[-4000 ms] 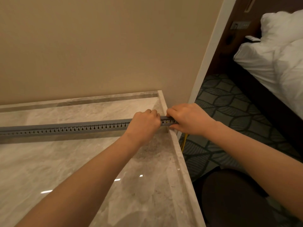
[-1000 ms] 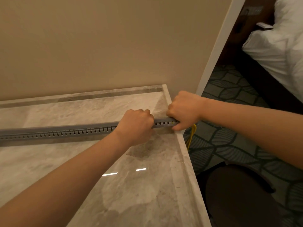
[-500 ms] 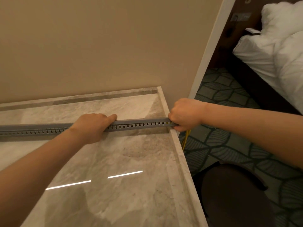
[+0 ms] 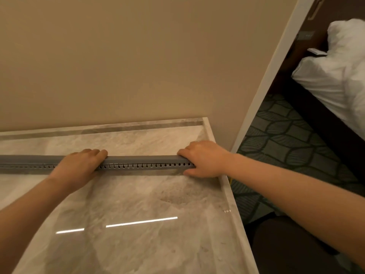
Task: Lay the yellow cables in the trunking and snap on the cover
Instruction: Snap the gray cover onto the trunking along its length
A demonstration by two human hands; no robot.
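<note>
A long grey trunking (image 4: 142, 162) with a row of slots along its near side lies left to right across the marble table (image 4: 138, 224), its cover on top. My left hand (image 4: 79, 167) lies over the trunking left of the middle, fingers curled over its far edge. My right hand (image 4: 203, 158) grips the trunking's right end at the table's right edge, thumb below and fingers on top. A sliver of yellow cable (image 4: 230, 181) shows just below the table edge under my right wrist. The cables inside the trunking are hidden.
A beige wall rises directly behind the table. Right of the table edge the floor drops to patterned dark carpet (image 4: 286, 139). A dark round stool (image 4: 292, 246) stands at the lower right, and a bed with white linen (image 4: 335, 76) is at the far right.
My left hand has slid left along the trunking from beside my right hand. My right hand has stayed on the right end. The camera view has shifted a little.
</note>
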